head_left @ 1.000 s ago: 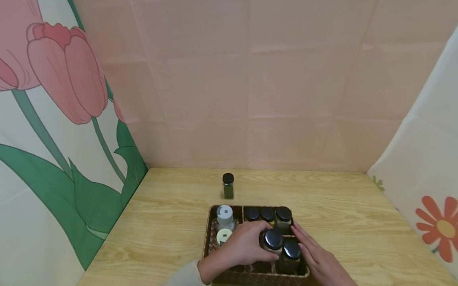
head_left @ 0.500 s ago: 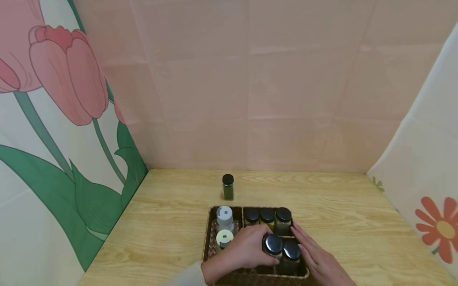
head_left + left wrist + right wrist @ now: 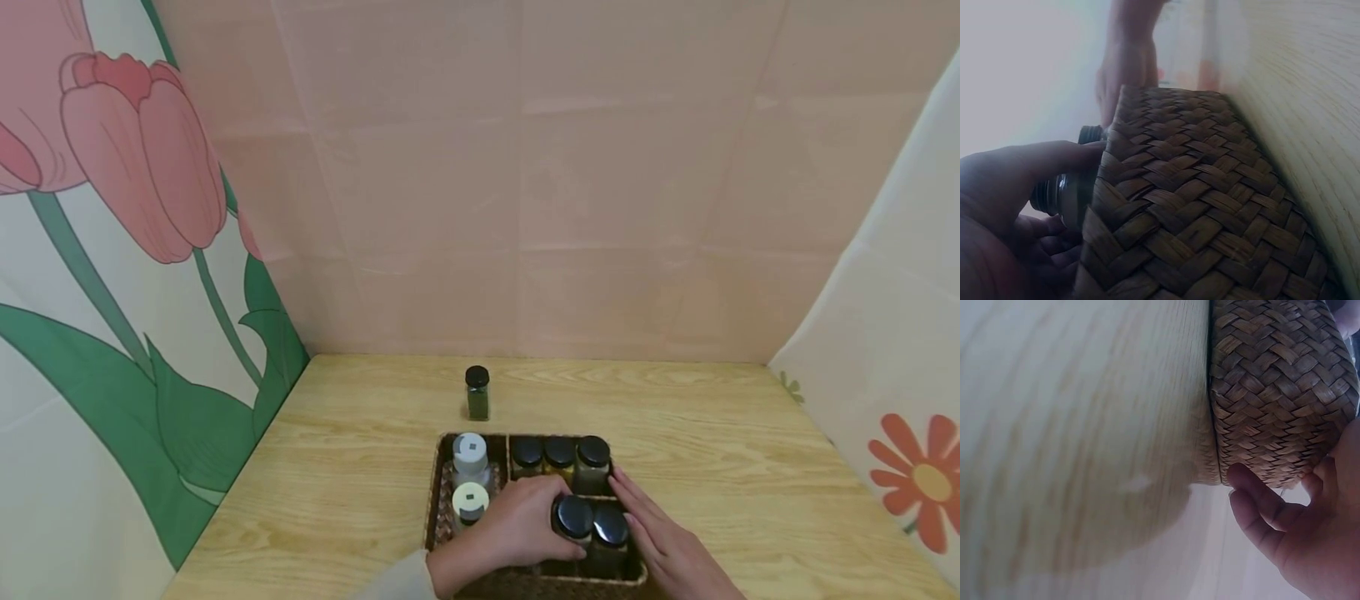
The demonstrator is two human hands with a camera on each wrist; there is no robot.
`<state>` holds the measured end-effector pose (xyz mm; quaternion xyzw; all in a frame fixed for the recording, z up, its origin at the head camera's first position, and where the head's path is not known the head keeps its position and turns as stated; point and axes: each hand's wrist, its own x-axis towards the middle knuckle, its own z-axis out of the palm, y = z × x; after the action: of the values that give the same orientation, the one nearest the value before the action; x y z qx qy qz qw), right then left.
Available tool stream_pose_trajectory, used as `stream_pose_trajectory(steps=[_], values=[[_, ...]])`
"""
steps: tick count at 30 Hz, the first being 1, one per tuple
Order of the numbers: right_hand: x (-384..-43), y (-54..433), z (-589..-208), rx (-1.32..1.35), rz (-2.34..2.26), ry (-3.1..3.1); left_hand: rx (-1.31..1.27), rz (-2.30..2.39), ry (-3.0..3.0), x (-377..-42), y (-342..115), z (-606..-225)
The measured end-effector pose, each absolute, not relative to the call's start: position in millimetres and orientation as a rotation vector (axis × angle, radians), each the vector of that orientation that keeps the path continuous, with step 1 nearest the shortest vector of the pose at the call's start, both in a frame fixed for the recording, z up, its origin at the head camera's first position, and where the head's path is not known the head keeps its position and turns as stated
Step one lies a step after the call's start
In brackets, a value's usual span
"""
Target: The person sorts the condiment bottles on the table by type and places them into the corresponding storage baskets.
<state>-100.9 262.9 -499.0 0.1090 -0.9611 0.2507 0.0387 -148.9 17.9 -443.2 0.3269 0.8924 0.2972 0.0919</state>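
Note:
My left hand grips a black-lidded spice jar low in the front right compartment of a woven basket. In the left wrist view, the jar's glass shows between thumb and fingers, just over the basket's rim. A second black-lidded jar stands right beside it. My right hand rests along the basket's right side with its fingers extended; the right wrist view shows its fingers against the woven wall. The bottom of the held jar is hidden.
Several black-lidded jars fill the back right compartment. On the left side stand a white-capped bottle and one with a pale yellow cap. A jar of green contents stands behind the basket on the wooden table.
The jar in my left hand has sunk lower into the front right compartment, level with its neighbour. My right hand has stayed at the basket's side.

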Motion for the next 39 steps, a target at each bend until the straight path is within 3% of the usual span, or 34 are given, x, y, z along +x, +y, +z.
stream_pose_trajectory(steps=[39], values=[[-101, 261, -500, 0.323, 0.755, -2.936, 0.915, 0.792, 2.666, -151, 21, -463]])
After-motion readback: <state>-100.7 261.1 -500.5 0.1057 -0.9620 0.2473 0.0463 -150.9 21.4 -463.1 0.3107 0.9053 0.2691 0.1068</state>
